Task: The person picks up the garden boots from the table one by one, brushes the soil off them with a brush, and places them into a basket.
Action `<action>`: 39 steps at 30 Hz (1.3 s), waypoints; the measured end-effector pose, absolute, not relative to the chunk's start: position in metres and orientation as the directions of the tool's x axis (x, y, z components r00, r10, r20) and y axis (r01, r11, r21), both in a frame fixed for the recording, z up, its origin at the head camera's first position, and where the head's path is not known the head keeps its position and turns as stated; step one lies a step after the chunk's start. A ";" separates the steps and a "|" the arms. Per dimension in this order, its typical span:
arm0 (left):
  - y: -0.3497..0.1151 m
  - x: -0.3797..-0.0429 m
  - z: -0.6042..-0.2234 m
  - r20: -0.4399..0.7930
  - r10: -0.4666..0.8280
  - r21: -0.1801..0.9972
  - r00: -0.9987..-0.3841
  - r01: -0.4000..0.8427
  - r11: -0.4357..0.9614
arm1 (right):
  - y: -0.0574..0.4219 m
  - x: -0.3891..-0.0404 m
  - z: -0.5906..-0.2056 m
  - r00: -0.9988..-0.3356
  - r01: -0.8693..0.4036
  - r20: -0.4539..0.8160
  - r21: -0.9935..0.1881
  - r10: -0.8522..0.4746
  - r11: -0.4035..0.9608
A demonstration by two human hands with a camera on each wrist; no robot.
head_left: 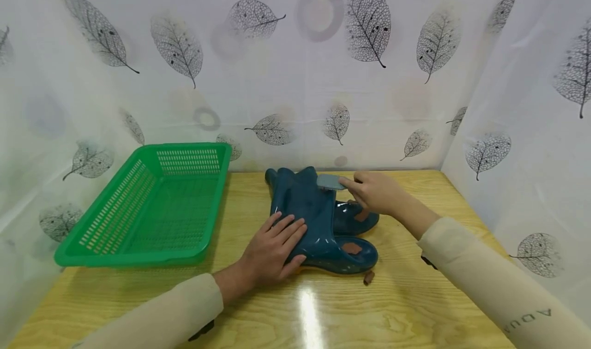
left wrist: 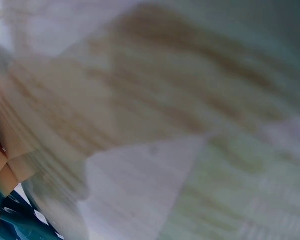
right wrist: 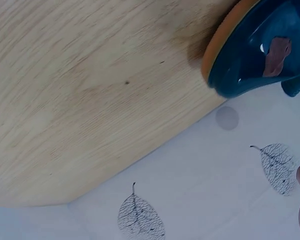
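Note:
A pair of glossy dark teal rubber boots (head_left: 307, 205) lies on its side, toes to the right. My left hand (head_left: 272, 249) rests on the near boot's shaft with its fingers spread. In my right hand (head_left: 376, 192) is a grey-blue brush (head_left: 329, 181), gripped by its right end, its bristle side down at the far boot's shaft. A brown scrap (head_left: 352, 248) sits on the near boot's foot. In the right wrist view, another brown scrap (right wrist: 277, 56) shows on a boot with an orange-tan sole (right wrist: 225, 42). The left wrist view is mostly blurred.
A green plastic basket (head_left: 212, 185) with slotted sides stands on the wooden table (head_left: 258, 318) to the left. One small brown piece (head_left: 369, 277) lies near the boot toes. A white leaf-print curtain (head_left: 295, 82) hangs behind the table and along its sides.

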State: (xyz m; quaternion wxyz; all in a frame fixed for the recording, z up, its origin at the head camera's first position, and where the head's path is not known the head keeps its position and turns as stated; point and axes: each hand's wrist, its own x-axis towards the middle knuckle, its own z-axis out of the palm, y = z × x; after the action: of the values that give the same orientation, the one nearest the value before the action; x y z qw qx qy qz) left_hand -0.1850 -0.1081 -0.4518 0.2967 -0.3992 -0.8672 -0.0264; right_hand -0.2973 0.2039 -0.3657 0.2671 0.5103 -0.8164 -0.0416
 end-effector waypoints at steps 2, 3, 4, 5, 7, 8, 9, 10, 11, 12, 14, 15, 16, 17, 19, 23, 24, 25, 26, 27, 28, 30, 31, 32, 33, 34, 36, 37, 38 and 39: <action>-0.108 -0.185 -0.452 0.536 0.677 -0.191 -0.505 0.708 0.680 | 0.211 -0.299 -0.365 -0.340 -0.799 0.414 0.347 -0.844 0.491; -0.108 -0.185 -0.451 0.537 0.677 -0.193 -0.503 0.708 0.679 | 0.214 -0.300 -0.365 -0.344 -0.790 0.425 0.351 -0.837 0.503; -0.108 -0.185 -0.451 0.540 0.678 -0.196 -0.499 0.708 0.678 | 0.217 -0.301 -0.365 -0.350 -0.779 0.433 0.357 -0.830 0.515; -0.108 -0.185 -0.451 0.543 0.678 -0.199 -0.495 0.709 0.677 | 0.219 -0.301 -0.365 -0.361 -0.771 0.441 0.355 -0.822 0.529; -0.108 -0.185 -0.451 0.543 0.680 -0.204 -0.493 0.708 0.676 | 0.222 -0.302 -0.365 -0.389 -0.747 0.449 0.357 -0.805 0.560; -0.108 -0.185 -0.451 0.544 0.680 -0.203 -0.491 0.709 0.675 | 0.223 -0.301 -0.365 -0.402 -0.736 0.451 0.359 -0.797 0.574; -0.108 -0.185 -0.451 0.544 0.680 -0.201 -0.492 0.710 0.675 | 0.224 -0.301 -0.365 -0.413 -0.722 0.456 0.364 -0.788 0.589; -0.108 -0.185 -0.451 0.546 0.679 -0.198 -0.491 0.712 0.673 | 0.224 -0.300 -0.365 -0.421 -0.711 0.462 0.366 -0.780 0.601; -0.108 -0.185 -0.451 0.546 0.679 -0.194 -0.491 0.714 0.673 | 0.223 -0.300 -0.365 -0.430 -0.701 0.470 0.364 -0.771 0.613; -0.108 -0.185 -0.451 0.547 0.677 -0.189 -0.492 0.716 0.672 | 0.223 -0.299 -0.364 -0.436 -0.691 0.482 0.363 -0.760 0.626; -0.108 -0.185 -0.452 0.553 0.676 -0.187 -0.487 0.718 0.670 | 0.220 -0.298 -0.364 -0.442 -0.674 0.510 0.353 -0.737 0.649; -0.108 -0.185 -0.452 0.555 0.675 -0.186 -0.485 0.719 0.670 | 0.219 -0.298 -0.364 -0.445 -0.669 0.524 0.345 -0.726 0.659; -0.107 -0.186 -0.452 0.557 0.675 -0.187 -0.484 0.719 0.669 | 0.219 -0.297 -0.364 -0.446 -0.665 0.536 0.338 -0.717 0.666; -0.107 -0.186 -0.452 0.559 0.675 -0.190 -0.482 0.718 0.670 | 0.218 -0.297 -0.364 -0.448 -0.661 0.545 0.333 -0.709 0.673; -0.107 -0.186 -0.452 0.564 0.675 -0.195 -0.476 0.718 0.668 | 0.217 -0.297 -0.364 -0.449 -0.657 0.552 0.328 -0.702 0.679; -0.107 -0.186 -0.452 0.572 0.673 -0.191 -0.468 0.722 0.665 | 0.218 -0.297 -0.363 -0.469 -0.653 0.515 0.344 -0.718 0.674; -0.107 -0.186 -0.452 0.573 0.672 -0.188 -0.469 0.723 0.664 | 0.219 -0.297 -0.363 -0.480 -0.652 0.499 0.348 -0.722 0.674; -0.107 -0.186 -0.452 0.572 0.672 -0.185 -0.470 0.724 0.664 | 0.220 -0.296 -0.362 -0.497 -0.649 0.480 0.348 -0.723 0.677; -0.107 -0.186 -0.452 0.572 0.672 -0.183 -0.471 0.725 0.664 | 0.222 -0.296 -0.361 -0.516 -0.644 0.459 0.348 -0.723 0.681; -0.107 -0.186 -0.451 0.572 0.672 -0.182 -0.470 0.726 0.663 | 0.223 -0.295 -0.360 -0.539 -0.641 0.436 0.343 -0.720 0.687; -0.107 -0.186 -0.451 0.570 0.672 -0.182 -0.472 0.725 0.664 | 0.225 -0.294 -0.359 -0.566 -0.637 0.410 0.334 -0.715 0.695; -0.107 -0.186 -0.451 0.569 0.673 -0.184 -0.472 0.725 0.664 | 0.227 -0.293 -0.357 -0.622 -0.621 0.355 0.319 -0.698 0.716; -0.107 -0.186 -0.451 0.569 0.673 -0.184 -0.473 0.724 0.665 | 0.229 -0.292 -0.356 -0.651 -0.612 0.322 0.311 -0.687 0.727; -0.107 -0.186 -0.450 0.568 0.673 -0.184 -0.474 0.724 0.665 | 0.230 -0.292 -0.355 -0.677 -0.604 0.291 0.304 -0.676 0.737; -0.107 -0.186 -0.450 0.566 0.673 -0.184 -0.476 0.723 0.666 | 0.231 -0.291 -0.355 -0.701 -0.596 0.262 0.296 -0.663 0.747; -0.107 -0.186 -0.450 0.564 0.673 -0.183 -0.479 0.722 0.667 | 0.233 -0.291 -0.354 -0.720 -0.587 0.238 0.293 -0.652 0.755; -0.107 -0.185 -0.450 0.559 0.672 -0.178 -0.485 0.721 0.669 | 0.235 -0.292 -0.355 -0.745 -0.572 0.206 0.291 -0.634 0.767; -0.107 -0.185 -0.449 0.557 0.672 -0.175 -0.489 0.722 0.670 | 0.236 -0.292 -0.356 -0.752 -0.568 0.196 0.290 -0.629 0.770; -0.107 -0.185 -0.449 0.554 0.672 -0.172 -0.493 0.722 0.671 | 0.237 -0.293 -0.356 -0.758 -0.564 0.191 0.288 -0.624 0.774; -0.107 -0.185 -0.449 0.551 0.671 -0.169 -0.496 0.721 0.672 | 0.238 -0.294 -0.357 -0.761 -0.561 0.190 0.289 -0.621 0.776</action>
State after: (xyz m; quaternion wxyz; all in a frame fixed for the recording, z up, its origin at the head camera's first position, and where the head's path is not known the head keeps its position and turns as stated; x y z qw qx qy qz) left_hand -0.1848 -0.1069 -0.4494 0.2992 -0.4031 -0.8639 -0.0420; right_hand -0.2937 0.2383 -0.3572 0.1385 0.3169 -0.9321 -0.1079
